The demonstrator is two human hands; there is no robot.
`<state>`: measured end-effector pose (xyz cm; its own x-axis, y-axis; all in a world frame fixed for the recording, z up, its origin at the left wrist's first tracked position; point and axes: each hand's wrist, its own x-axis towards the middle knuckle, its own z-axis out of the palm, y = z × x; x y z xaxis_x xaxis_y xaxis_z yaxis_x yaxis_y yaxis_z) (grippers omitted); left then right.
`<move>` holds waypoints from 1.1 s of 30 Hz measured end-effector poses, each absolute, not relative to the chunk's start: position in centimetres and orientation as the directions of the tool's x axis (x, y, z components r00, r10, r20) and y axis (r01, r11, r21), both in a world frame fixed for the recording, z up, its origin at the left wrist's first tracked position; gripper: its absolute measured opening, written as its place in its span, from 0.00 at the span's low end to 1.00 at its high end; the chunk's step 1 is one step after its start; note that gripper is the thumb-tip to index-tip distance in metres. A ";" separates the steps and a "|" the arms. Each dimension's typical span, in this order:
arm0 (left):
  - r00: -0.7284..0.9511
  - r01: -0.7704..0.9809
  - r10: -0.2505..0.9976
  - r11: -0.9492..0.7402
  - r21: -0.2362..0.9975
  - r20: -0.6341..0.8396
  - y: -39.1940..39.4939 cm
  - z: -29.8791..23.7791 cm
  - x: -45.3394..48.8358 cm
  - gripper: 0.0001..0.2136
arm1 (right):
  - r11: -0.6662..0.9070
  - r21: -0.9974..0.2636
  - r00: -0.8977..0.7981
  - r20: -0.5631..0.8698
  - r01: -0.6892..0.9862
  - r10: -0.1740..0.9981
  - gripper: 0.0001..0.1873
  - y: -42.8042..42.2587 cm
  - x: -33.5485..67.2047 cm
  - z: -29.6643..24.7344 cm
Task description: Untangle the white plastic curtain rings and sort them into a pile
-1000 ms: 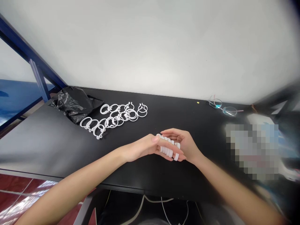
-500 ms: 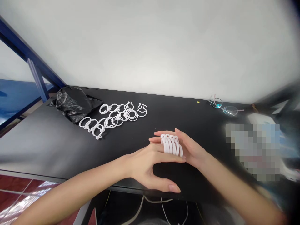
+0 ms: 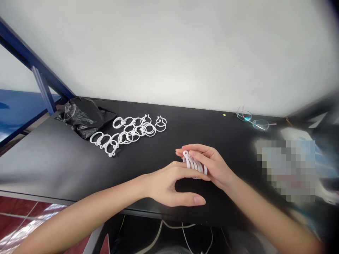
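Note:
Several white plastic curtain rings (image 3: 195, 164) with small eyelets stand in a row around the fingers of my left hand (image 3: 169, 183). That hand points right, palm down, its index finger and thumb stretched out and apart. My right hand (image 3: 212, 160) closes over the rings from the right, its thumb on their eyelets and its fingers behind them. The tips of the left hand's other fingers are hidden behind the rings and right hand. More white curtain rings (image 3: 129, 137) lie in overlapping rows on the black table (image 3: 148, 160), to the left of and beyond my hands.
A crumpled black plastic bag (image 3: 86, 116) lies at the table's back left. Eyeglasses (image 3: 261, 124) rest near the back edge, by the white wall (image 3: 169, 56). At right is a blurred, pixelated item (image 3: 287, 171). White cables (image 3: 159, 234) hang below the front edge.
My right thumb has come down onto the eyelets of the rings, and the right fingers have bent around them. The rings on the table have not moved.

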<state>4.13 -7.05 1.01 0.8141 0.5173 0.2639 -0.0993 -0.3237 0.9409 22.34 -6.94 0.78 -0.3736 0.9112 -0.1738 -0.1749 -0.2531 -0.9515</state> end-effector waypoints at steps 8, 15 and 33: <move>0.741 -0.163 0.575 -0.348 0.923 0.347 -7.0 1.1 3.6 0.21 | -0.335 -0.915 -0.431 -0.215 -0.224 0.876 0.20 -6.6 22.8 1.2; 0.723 -0.296 0.576 -0.241 0.924 0.382 -6.9 1.9 3.2 0.28 | -0.336 -0.926 -0.647 -0.150 -0.173 0.747 0.17 -5.7 24.1 1.4; 0.562 -0.200 0.792 -0.150 0.968 0.239 -7.3 1.2 4.9 0.16 | 0.407 -0.835 -0.134 0.385 0.370 0.913 0.12 -8.5 21.6 -0.9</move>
<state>4.86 -7.32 1.17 0.5616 0.7922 0.2387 -0.2003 -0.1498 0.9682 21.56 -8.49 -0.91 -0.1337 0.9131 0.3853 0.3701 0.4066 -0.8353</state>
